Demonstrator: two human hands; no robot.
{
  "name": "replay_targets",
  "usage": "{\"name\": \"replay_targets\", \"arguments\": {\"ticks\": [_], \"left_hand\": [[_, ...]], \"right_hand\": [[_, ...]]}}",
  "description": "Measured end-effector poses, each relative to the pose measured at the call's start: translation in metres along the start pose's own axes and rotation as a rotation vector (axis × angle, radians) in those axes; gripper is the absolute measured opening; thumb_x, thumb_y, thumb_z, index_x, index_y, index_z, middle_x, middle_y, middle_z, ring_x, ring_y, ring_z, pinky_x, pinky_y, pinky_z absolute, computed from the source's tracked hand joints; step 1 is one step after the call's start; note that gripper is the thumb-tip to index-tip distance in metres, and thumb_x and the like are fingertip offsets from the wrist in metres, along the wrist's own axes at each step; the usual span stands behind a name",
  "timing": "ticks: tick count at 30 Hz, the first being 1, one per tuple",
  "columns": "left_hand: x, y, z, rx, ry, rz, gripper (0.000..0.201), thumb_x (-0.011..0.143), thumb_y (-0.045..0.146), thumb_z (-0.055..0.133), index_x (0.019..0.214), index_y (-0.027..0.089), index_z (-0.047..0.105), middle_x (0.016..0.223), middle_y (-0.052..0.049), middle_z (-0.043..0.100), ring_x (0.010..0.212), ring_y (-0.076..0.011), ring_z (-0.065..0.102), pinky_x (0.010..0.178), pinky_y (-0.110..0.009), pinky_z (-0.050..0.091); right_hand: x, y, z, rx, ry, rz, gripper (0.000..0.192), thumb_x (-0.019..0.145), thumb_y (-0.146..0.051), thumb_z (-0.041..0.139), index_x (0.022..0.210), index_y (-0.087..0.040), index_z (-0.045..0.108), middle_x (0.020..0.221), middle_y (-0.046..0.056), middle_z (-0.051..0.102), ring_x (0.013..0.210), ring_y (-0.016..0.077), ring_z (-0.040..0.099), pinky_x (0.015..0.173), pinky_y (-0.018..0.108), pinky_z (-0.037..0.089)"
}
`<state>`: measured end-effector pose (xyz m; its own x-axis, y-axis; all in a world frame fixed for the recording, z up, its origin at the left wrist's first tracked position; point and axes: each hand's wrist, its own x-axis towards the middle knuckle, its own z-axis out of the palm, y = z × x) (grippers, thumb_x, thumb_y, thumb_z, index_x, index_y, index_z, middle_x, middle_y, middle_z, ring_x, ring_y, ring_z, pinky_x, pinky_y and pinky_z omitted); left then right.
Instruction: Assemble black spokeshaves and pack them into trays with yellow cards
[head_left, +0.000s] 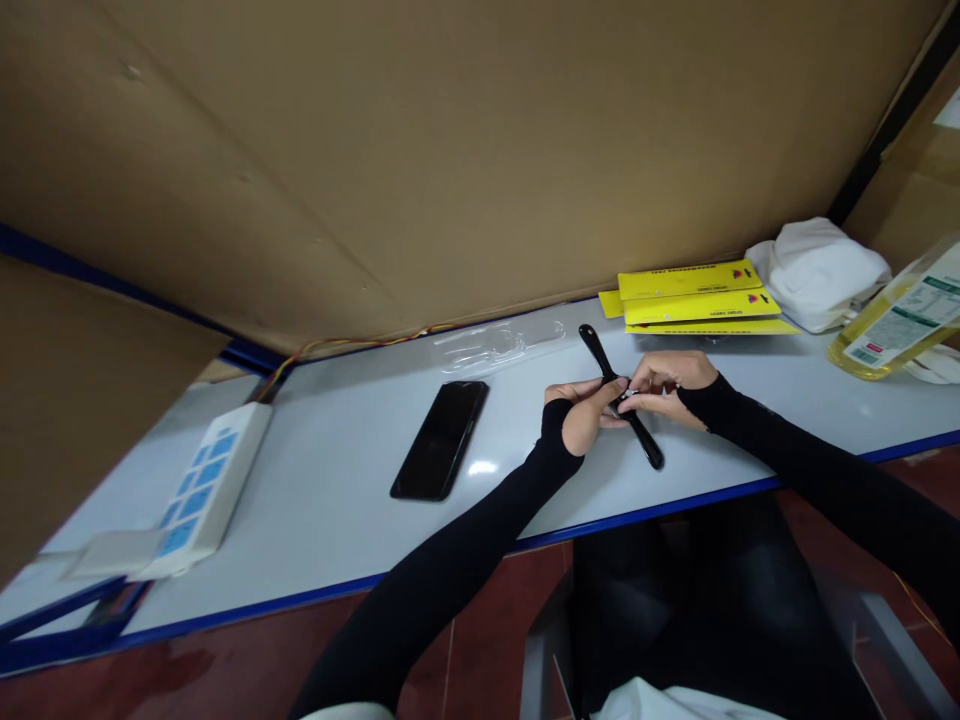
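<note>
My left hand (586, 408) and my right hand (670, 383) meet over the white table (337, 500), both closed on a long black glossy tool (600, 352) that lies slantwise between them. Its rounded top end points toward the back wall, and its lower end (651, 452) sticks out toward the table's front edge. Something small and metallic shows where my fingers pinch it; I cannot tell what it is. Both arms wear black sleeves.
A black phone (441, 438) lies to the left. A clear plastic tray (495, 345) sits behind it. Yellow packets (694, 297), white cloth (821, 270) and a bottle of yellow liquid (892, 325) stand at the right. A white and blue box (206, 485) lies far left. Cardboard walls the back.
</note>
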<state>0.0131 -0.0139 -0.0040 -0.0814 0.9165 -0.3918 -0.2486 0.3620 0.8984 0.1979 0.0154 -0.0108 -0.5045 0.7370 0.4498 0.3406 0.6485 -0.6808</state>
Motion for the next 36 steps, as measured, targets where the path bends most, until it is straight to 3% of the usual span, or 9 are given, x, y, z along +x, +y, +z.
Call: {"name": "replay_targets", "arguments": {"ticks": [8, 17, 24, 31, 36], "left_hand": [[0.001, 0.005, -0.002, -0.024, -0.001, 0.01, 0.014, 0.069, 0.015, 0.092, 0.077, 0.006, 0.084, 0.063, -0.009, 0.075, 0.052, -0.0185, 0.07, 0.059, -0.035, 0.068], [0.003, 0.004, -0.003, -0.045, -0.014, 0.0, 0.01, 0.07, 0.013, 0.087, 0.076, 0.005, 0.083, 0.063, -0.009, 0.075, 0.05, -0.0169, 0.069, 0.055, -0.032, 0.067], [0.005, 0.003, -0.003, -0.066, 0.012, -0.072, 0.014, 0.069, 0.012, 0.087, 0.079, 0.003, 0.083, 0.059, -0.008, 0.072, 0.047, -0.0164, 0.066, 0.058, -0.037, 0.069], [0.004, -0.004, -0.004, -0.058, -0.033, -0.04, 0.027, 0.058, 0.018, 0.097, 0.075, 0.004, 0.082, 0.06, -0.008, 0.072, 0.05, -0.017, 0.067, 0.054, -0.032, 0.066], [0.004, -0.005, -0.004, -0.05, -0.03, -0.041, 0.025, 0.06, 0.018, 0.096, 0.077, 0.005, 0.083, 0.061, -0.007, 0.072, 0.051, -0.0164, 0.067, 0.057, -0.034, 0.068]], "right_hand": [[-0.001, 0.003, 0.002, -0.06, 0.062, -0.098, 0.022, 0.097, -0.039, 0.075, 0.085, -0.02, 0.075, 0.074, 0.0, 0.071, 0.056, 0.0093, 0.06, 0.05, 0.025, 0.038], [-0.004, 0.001, 0.008, -0.135, 0.103, -0.119, 0.025, 0.098, -0.039, 0.071, 0.082, -0.02, 0.067, 0.07, -0.002, 0.063, 0.053, 0.0092, 0.051, 0.055, 0.026, 0.04], [-0.005, 0.001, 0.011, -0.28, 0.066, -0.155, 0.031, 0.096, -0.026, 0.061, 0.068, -0.021, 0.05, 0.064, -0.003, 0.051, 0.056, 0.0108, 0.04, 0.058, 0.027, 0.034], [-0.006, 0.009, 0.021, -0.248, 0.057, -0.14, 0.043, 0.098, -0.027, 0.053, 0.06, -0.022, 0.032, 0.055, -0.005, 0.034, 0.052, 0.0103, 0.028, 0.055, 0.03, 0.023], [-0.005, 0.013, 0.023, -0.208, 0.036, -0.123, 0.046, 0.097, -0.03, 0.054, 0.059, -0.022, 0.029, 0.052, -0.005, 0.031, 0.049, 0.0091, 0.026, 0.053, 0.03, 0.021]]}}
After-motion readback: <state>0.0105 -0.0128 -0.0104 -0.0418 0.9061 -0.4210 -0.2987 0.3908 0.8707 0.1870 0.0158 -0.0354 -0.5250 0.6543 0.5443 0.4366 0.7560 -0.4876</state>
